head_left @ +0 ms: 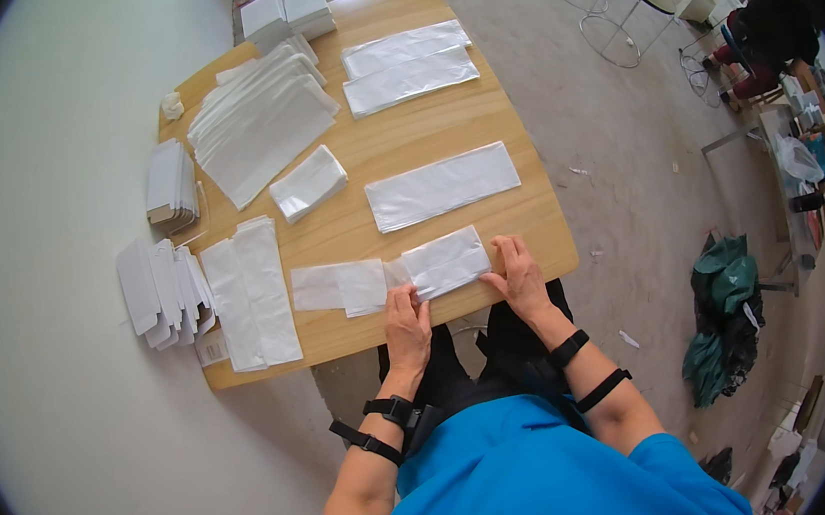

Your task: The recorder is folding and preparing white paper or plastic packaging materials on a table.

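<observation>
At the table's near edge lies a folded white plastic bag (445, 262), flat and slightly glossy. My left hand (407, 330) is at its lower left corner, with thumb and fingers drawn together on the edge. My right hand (520, 278) is at the bag's right end. Its thumb touches the lower right corner, and the index finger is spread apart from it above. Left of the bag, thin translucent sheets (338, 287) overlap on the wood and run toward my left hand. A longer folded white bag (442, 186) lies just beyond.
On the wooden table (399, 133) are a fanned stack of white bags (263, 122), a small folded stack (309, 183), long folded strips (251, 295), two more folded bags (410, 67) and white card stacks (168, 183) along the left wall. A person (776, 33) sits far right.
</observation>
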A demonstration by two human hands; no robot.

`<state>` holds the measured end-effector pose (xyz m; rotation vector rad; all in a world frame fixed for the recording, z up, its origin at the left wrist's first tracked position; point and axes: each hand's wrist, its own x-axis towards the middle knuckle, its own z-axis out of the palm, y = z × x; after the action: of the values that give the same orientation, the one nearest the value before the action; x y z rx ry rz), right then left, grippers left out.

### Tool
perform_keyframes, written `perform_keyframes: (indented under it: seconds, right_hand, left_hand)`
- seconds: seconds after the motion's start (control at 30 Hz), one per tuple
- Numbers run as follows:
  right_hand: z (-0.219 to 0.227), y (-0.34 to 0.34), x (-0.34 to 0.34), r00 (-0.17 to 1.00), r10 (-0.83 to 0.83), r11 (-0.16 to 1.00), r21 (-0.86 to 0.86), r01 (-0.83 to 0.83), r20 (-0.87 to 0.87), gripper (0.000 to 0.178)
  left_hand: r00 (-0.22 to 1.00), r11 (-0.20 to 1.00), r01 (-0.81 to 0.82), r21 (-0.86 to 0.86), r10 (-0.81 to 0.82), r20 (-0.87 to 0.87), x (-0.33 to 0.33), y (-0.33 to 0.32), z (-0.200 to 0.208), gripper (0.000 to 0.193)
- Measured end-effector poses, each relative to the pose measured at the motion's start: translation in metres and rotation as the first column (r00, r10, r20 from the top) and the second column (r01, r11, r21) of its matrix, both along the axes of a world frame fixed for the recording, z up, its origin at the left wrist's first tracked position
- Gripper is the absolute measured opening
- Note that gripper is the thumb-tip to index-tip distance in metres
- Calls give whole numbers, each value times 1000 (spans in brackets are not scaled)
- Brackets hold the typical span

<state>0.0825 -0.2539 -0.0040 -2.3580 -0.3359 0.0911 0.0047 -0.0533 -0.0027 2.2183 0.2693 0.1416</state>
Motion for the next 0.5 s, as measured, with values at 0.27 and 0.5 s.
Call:
perform_keyframes:
  seconds: [0.27,0.5]
  right_hand:
    - [20,-3,-4,998,2,1000,15,-3,58,46]
    - [40,27,-40,999,26,988,152,-31,37,20]
  left_hand:
    - [976,978,-209,6,209,61,-8,8,15,37]
    - [752,734,-657,174,655,75,-14,113,9,39]
